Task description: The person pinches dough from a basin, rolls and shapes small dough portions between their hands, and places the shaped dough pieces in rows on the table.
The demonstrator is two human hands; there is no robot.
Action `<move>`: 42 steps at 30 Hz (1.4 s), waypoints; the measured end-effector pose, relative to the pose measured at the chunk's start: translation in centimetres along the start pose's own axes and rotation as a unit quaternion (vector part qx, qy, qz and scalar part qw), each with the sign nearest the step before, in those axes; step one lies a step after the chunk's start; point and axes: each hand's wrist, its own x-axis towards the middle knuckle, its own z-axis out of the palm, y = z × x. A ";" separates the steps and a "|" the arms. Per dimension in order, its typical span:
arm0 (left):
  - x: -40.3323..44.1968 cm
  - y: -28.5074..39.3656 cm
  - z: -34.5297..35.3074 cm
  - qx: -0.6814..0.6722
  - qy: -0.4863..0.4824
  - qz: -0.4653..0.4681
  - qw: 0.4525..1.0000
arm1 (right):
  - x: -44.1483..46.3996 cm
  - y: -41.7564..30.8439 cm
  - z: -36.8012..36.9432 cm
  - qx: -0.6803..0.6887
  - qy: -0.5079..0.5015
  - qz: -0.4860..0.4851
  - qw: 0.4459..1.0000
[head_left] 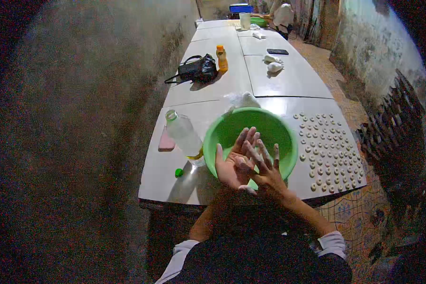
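Over a green basin (212,137) at the near end of the table, my left hand (232,168) is held palm up with its fingers stretched out. My right hand (269,177) lies across the left palm, palm down, fingers spread. White powder coats the fingers of both. A small pale spot shows where the hands meet; whether it is a bit of dough or a fingertip I cannot tell. Right of the basin, rows of several small ring-shaped dough pieces (327,154) lie on the white tabletop (288,87).
Left of the basin stand an uncapped clear bottle (182,135), its green cap (179,173) and a pink flat object (166,141). Farther off are a black bag (199,69), an orange-capped bottle (222,59), white bundles (274,66) and a dark phone (277,51). Another person (283,16) is at the far end.
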 end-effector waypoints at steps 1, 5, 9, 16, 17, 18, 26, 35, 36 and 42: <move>-0.1 0.3 0.1 -0.011 -0.012 -0.019 1.000 | 0.1 -0.1 -0.2 0.026 0.024 0.003 0.999; 0.0 0.5 -0.1 -0.008 -0.046 -0.047 0.998 | 0.3 0.3 -0.3 0.013 0.027 -0.012 0.999; -0.2 1.0 0.4 -0.049 -0.045 -0.084 0.994 | 0.6 0.5 -0.6 0.018 0.043 -0.009 0.999; -0.2 1.0 0.0 -0.044 -0.028 -0.095 0.994 | 0.9 0.7 -0.9 0.045 0.023 0.010 0.999; -0.1 1.0 -0.1 -0.043 -0.032 -0.093 0.994 | 0.8 0.7 -0.9 0.052 0.058 0.006 0.997; 0.0 1.0 0.0 -0.042 -0.037 -0.091 0.994 | 0.8 0.8 -0.8 0.058 0.094 0.000 0.994; -0.1 0.7 0.2 -0.026 -0.055 -0.114 0.992 | 2.7 1.3 -1.6 0.134 0.113 0.047 0.983; -0.5 1.2 -0.1 -0.070 -0.056 -0.143 0.986 | 3.2 1.8 -1.5 0.135 0.084 0.070 0.985; -0.6 1.1 0.2 -0.070 -0.056 -0.142 0.986 | 3.3 1.9 -2.0 0.136 0.084 0.070 0.985; -0.6 0.7 0.0 0.082 0.124 -0.133 0.980 | 3.3 3.3 -1.6 0.126 0.001 0.000 0.992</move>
